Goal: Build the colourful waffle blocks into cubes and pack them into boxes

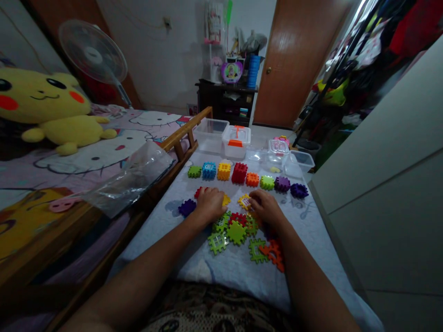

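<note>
My left hand point(210, 203) rests knuckles-up on a pile of flat toothed plastic tiles point(238, 230), fingers curled over red and yellow pieces; what it grips is hidden. My right hand point(265, 206) lies beside it, fingers bent onto a yellow tile point(244, 201). Green, red and orange tiles lie loose between and below the hands. A purple tile point(187, 207) sits left of my left hand. Beyond the hands stands a row of assembled cubes point(239, 172) in green, blue, yellow, red, orange and purple.
Everything lies on a pale cloth-covered surface point(311, 216). Clear plastic boxes point(236, 140) stand at its far end. A wooden rail point(180, 138) and a plastic bag point(131, 180) border the left, with a bed and yellow plush toy point(51, 108) beyond. A grey wall point(380, 184) rises on the right.
</note>
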`<state>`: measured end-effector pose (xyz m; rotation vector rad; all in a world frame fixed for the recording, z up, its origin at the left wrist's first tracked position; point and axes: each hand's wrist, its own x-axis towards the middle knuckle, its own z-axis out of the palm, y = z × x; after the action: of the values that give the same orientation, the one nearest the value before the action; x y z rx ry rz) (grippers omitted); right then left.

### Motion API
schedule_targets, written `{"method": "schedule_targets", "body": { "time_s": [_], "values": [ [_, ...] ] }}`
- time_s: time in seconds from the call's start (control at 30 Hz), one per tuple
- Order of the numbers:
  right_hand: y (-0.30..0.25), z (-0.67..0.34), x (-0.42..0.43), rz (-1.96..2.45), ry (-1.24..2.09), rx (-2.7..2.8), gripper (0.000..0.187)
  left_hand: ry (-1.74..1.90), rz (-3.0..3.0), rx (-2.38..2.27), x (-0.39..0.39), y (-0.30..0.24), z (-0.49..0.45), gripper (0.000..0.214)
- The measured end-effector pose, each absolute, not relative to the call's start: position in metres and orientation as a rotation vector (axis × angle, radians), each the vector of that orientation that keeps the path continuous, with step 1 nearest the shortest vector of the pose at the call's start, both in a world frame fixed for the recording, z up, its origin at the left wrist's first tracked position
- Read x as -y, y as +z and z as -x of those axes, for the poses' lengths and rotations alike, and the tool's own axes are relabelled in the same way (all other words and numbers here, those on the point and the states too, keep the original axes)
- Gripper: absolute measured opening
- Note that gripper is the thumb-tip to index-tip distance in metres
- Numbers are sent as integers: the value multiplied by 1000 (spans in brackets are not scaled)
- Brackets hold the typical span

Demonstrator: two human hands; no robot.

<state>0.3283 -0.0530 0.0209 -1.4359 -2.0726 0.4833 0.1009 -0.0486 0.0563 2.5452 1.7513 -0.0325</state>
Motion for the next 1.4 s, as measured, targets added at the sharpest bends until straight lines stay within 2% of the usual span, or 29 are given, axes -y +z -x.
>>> {"method": "schedule_targets", "body": {
  "time_s": [0.2, 0.47, 0.73, 1.0, 1.17, 1.4],
  "values": [
    [17, -339, 49, 1491, 327, 2087, 20, -28, -2576, -1681, 40, 59, -105, 26],
    [20, -336, 53, 1491, 384, 2234, 31, 31, -2690, -1451, 31, 61, -108, 31],
    [26, -332, 56, 1530, 381, 2295, 32, 171, -2456, -1435, 12, 58, -111, 31],
    [17, -328, 53, 1607, 309, 2236, 31, 313, -2649, -1512, 23, 46, -110, 38],
    [12, -327, 51, 1624, 320, 2138, 29, 243, -2707, -1200, 29, 49, -124, 39],
    [18, -342, 48, 1607, 310, 2012, 27, 39, -2751, -1227, 24, 46, -148, 40]
  ]
}}
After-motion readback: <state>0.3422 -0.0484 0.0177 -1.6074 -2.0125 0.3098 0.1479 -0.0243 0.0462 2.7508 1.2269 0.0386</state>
